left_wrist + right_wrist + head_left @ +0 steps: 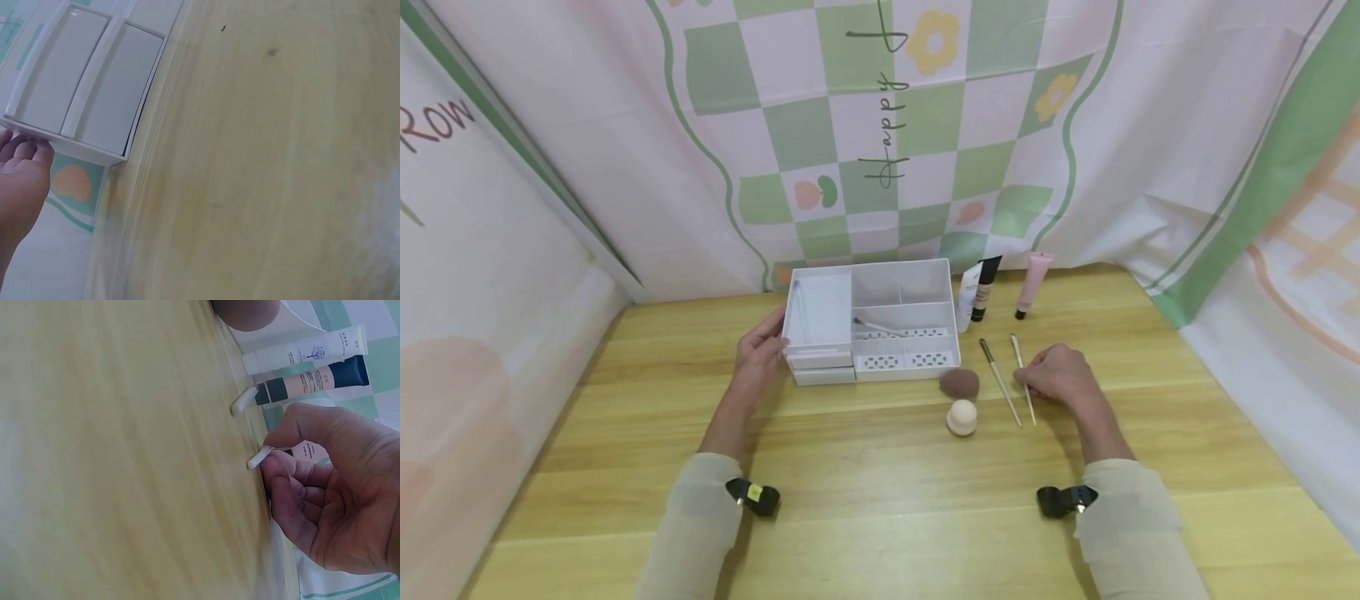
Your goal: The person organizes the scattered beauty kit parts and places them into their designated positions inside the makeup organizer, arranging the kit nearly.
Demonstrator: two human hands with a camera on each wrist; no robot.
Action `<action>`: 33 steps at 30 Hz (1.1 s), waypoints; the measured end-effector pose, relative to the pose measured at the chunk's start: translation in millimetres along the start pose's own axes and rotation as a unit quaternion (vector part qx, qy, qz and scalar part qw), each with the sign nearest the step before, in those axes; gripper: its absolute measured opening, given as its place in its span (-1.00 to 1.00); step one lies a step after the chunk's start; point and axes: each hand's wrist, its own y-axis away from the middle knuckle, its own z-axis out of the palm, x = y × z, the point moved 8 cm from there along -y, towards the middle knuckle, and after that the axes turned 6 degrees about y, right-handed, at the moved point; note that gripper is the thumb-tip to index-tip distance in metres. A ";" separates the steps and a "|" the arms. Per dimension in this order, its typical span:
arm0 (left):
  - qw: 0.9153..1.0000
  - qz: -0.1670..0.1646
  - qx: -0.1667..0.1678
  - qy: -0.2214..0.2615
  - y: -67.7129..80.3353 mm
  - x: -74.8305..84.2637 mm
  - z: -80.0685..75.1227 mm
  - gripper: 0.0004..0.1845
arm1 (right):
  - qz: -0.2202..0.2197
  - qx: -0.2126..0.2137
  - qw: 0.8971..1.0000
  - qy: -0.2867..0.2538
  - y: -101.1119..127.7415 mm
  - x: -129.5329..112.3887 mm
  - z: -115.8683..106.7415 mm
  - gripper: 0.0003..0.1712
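A white makeup organizer (904,321) with compartments and small drawers (119,81) stands at the back of the table. My left hand (760,358) holds it by its left side, near the front corner. The fingers (25,150) bend against the side wall in the left wrist view. To the right, my right hand (1060,372) pinches a thin makeup brush (1030,404) between thumb and fingertips. A second makeup brush (1002,385) lies just left of it. In the right wrist view the white handle end (257,459) of the pinched brush pokes out from the fingertips.
A brown makeup sponge (960,384) and a beige makeup sponge (962,417) sit before the organizer. White (967,297), black-and-beige (985,289) and pink (1034,283) tubes stand at the back right. Another brush (880,327) lies inside the organizer. A patterned curtain (865,125) hangs behind.
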 end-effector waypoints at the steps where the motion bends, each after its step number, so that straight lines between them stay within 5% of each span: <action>1: 1.000 -0.002 0.001 0.001 0.0 -0.4 -0.3 -0.34 | 0.001 -0.002 1.000 -0.004 0.2 0.6 0.1 -0.70; 18: 1.000 -0.006 0.001 0.011 -0.1 -1.8 -1.0 -0.32 | -0.006 -0.061 0.984 -0.167 9.5 8.4 2.1 -0.52; 33: 1.000 0.000 -0.007 -0.001 -0.7 -1.4 -1.9 -0.33 | -0.030 -0.086 0.973 -0.212 11.7 5.6 -0.2 -0.50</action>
